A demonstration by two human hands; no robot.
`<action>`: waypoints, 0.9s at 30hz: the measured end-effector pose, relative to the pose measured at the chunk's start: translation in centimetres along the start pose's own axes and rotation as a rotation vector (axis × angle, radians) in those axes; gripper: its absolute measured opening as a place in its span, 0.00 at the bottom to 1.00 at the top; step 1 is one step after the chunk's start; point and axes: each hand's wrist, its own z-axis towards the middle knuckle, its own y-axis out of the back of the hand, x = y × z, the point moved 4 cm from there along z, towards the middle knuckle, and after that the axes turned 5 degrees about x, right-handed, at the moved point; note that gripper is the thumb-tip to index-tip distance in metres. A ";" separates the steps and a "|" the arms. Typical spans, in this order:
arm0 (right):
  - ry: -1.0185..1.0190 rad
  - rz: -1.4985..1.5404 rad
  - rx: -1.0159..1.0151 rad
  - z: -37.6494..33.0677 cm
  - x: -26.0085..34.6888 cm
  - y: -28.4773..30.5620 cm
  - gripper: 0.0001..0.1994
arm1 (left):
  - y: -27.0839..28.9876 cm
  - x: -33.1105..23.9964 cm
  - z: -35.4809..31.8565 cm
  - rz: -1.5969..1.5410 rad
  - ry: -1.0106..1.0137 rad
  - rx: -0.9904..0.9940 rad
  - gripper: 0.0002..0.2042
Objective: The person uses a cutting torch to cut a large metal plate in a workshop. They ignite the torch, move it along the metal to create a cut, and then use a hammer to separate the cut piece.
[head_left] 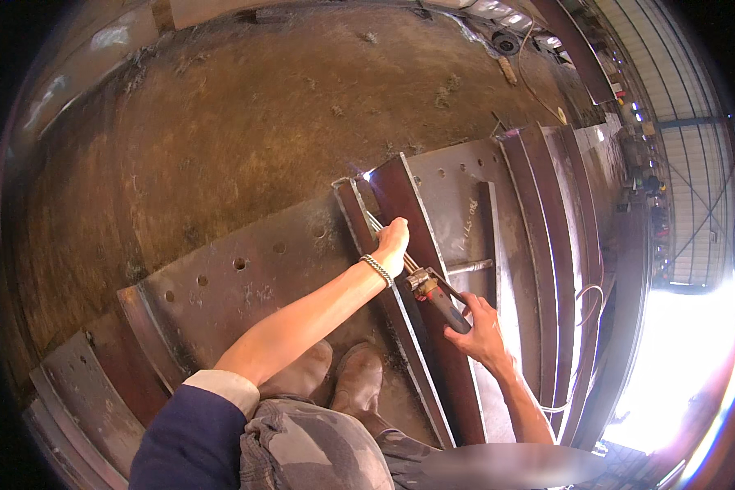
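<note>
A slender metal cutting torch [423, 287] with brass-coloured fittings [417, 281] and a grey handle [447, 310] is held just off centre toward four o'clock, over a long red-brown steel beam [457, 377]. Its forward tubes [411, 263] are enclosed by the left hand's [394, 245] grip; the handle is held in the right hand's [483, 331] narrow grip. A bright white spark [367, 175] is seen at twelve o'clock.

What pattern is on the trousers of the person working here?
Camouflage: the trousers have grey-brown patches, seen best in the head view.
</note>
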 end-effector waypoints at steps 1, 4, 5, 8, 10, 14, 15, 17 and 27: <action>-0.001 -0.005 -0.001 0.0 -0.1 -0.1 0.36 | 0.0 0.0 -0.1 0.007 -0.011 0.001 0.28; 0.010 -0.021 -0.011 0.1 -0.2 -0.2 0.36 | 0.0 -0.2 -0.3 0.038 -0.019 0.018 0.28; 0.015 -0.027 -0.015 0.1 -0.3 -0.2 0.36 | -0.1 -0.2 -0.3 0.046 -0.012 0.014 0.29; 0.029 -0.026 -0.027 0.1 -0.4 -0.3 0.36 | 0.0 -0.4 -0.6 0.046 -0.005 0.007 0.30; 0.027 -0.022 -0.028 0.1 -0.5 -0.4 0.36 | 0.0 -0.4 -0.9 0.043 -0.003 0.028 0.31; 0.030 -0.020 -0.044 0.0 -0.6 -0.4 0.36 | 0.2 -0.6 -1.4 0.014 -0.003 0.082 0.32; 0.035 -0.024 -0.048 0.0 -0.6 -0.4 0.36 | 0.3 -0.6 -1.6 -0.019 0.014 0.095 0.32; 0.045 -0.038 -0.063 -0.1 -0.7 -0.3 0.37 | 0.5 -0.8 -1.9 -0.002 0.002 0.128 0.31; 0.044 -0.048 -0.044 0.1 -0.5 0.6 0.35 | 1.3 -1.6 -3.9 -0.075 0.006 0.216 0.29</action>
